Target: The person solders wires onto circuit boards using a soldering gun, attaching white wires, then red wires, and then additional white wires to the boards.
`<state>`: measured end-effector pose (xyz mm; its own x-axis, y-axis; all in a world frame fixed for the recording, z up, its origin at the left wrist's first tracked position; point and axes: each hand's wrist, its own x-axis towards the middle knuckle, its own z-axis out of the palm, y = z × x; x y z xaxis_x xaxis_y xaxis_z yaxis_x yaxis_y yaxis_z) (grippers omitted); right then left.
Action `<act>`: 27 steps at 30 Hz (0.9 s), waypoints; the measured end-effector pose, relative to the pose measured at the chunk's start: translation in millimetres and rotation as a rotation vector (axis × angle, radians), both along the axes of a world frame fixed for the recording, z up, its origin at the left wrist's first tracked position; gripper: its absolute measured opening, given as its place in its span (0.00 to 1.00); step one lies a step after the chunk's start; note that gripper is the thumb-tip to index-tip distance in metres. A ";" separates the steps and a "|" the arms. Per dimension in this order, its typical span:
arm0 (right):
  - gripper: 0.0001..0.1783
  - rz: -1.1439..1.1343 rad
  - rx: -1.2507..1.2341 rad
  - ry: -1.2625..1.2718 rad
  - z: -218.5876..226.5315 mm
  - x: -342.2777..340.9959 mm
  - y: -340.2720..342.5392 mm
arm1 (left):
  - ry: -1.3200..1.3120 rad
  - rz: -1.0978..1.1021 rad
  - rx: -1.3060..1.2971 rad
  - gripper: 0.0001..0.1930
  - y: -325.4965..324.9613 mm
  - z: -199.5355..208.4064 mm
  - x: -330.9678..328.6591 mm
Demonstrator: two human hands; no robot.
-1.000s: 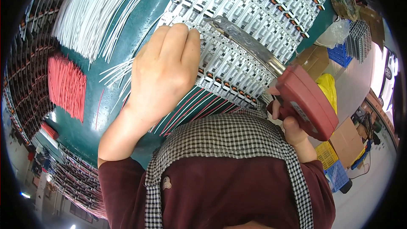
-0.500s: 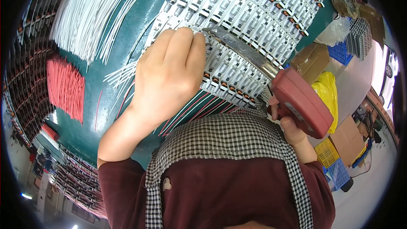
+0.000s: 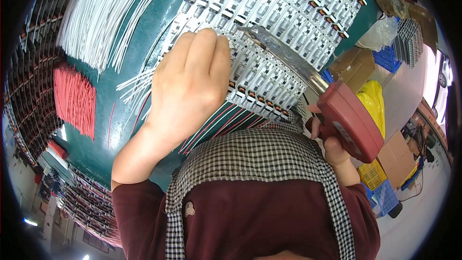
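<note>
Red wires (image 3: 74,98) stacked at nine o'clock, white wires (image 3: 103,14) fanned out at eleven, both flat on green bench (image 3: 120,130); nothing touching either bundle.

Left hand (image 3: 190,91) dead centre, palm down, fingers together and curled, tips pressed on edge of white component rows (image 3: 288,24); can't tell whether anything is pinched underneath, knuckles hide it.

Metal blade (image 3: 284,55) of red-handled tool (image 3: 349,120) laid across those rows, tip just beside left fingertips (image 3: 211,38); right hand (image 3: 332,149) at three o'clock wrapped tight round the handle.

Cardboard boxes (image 3: 353,67) and yellow bag (image 3: 373,103) further toward two and three.

Likely trouble, just a guess: blade tip that close to fingertips, one slip and nicked skin; too much push and parts knocked out of line; loose white strands near palm dragged along by the wrist.
</note>
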<state>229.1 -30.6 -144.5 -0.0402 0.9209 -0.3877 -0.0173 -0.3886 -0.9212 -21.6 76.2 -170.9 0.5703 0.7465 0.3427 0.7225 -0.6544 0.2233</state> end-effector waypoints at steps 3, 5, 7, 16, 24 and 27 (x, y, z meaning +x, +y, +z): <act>0.48 0.030 0.004 -0.036 -0.8 4.2 -2.3 | 0.013 -0.011 -0.030 0.12 -1.9 4.0 3.9; 0.47 0.065 0.008 -0.072 -4.1 9.4 -6.1 | -0.029 -0.017 -0.035 0.12 -4.1 3.0 6.4; 0.46 0.145 0.077 -0.202 -8.1 13.7 -9.7 | -0.037 -0.022 -0.041 0.11 -4.3 2.7 7.4; 0.35 0.340 0.094 -0.478 -10.2 25.5 -18.9 | 0.000 0.001 0.002 0.08 -5.5 -0.6 12.1; 0.33 0.184 -0.022 -0.234 -2.4 17.5 -12.4 | 0.029 0.002 0.009 0.08 -6.7 0.3 13.1; 0.34 0.108 -0.082 -0.121 -1.8 16.1 -13.6 | 0.036 0.012 0.012 0.08 -7.0 0.1 13.8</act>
<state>245.2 -44.2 -146.3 -0.0856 0.8787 -0.4696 0.1381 -0.4563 -0.8790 -7.7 69.2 -170.8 0.5733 0.7496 0.3308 0.7379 -0.6479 0.1893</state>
